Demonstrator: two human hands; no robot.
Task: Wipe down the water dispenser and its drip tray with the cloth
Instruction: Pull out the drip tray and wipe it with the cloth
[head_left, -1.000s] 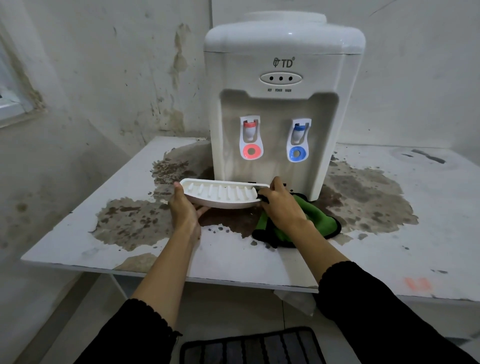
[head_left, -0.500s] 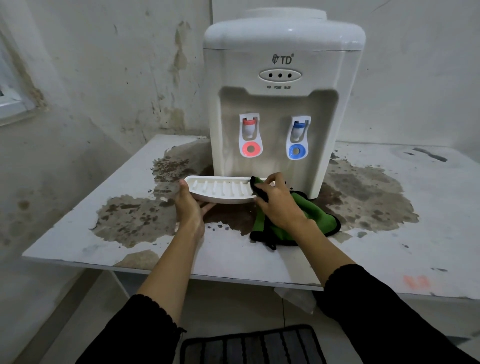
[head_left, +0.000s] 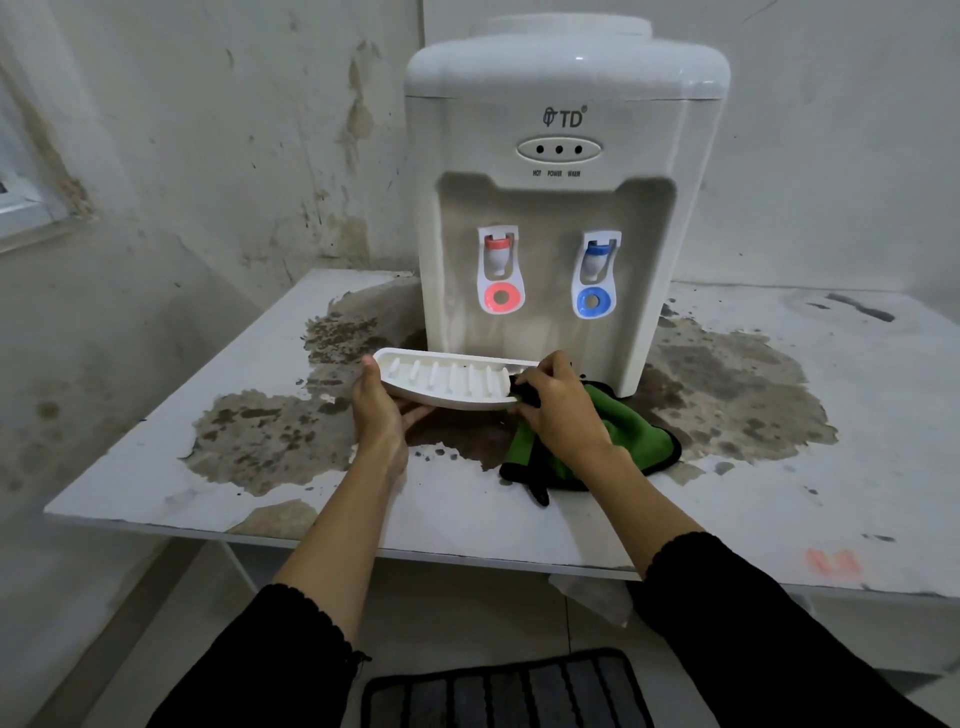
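Drip tray (head_left: 447, 383) out of the white water dispenser (head_left: 563, 208), tilted above a stained table (head_left: 857, 467), left hand (head_left: 376, 415) curled under its end to steady it, right hand (head_left: 563, 415) pinching green cloth (head_left: 634, 436) against its ribbed right end, likely to wipe.

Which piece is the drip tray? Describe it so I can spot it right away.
Find the white water dispenser on the stained table. Just before its base, the left hand holds the drip tray: a shallow white dish with raised ribs, unlike the green cloth beside it.
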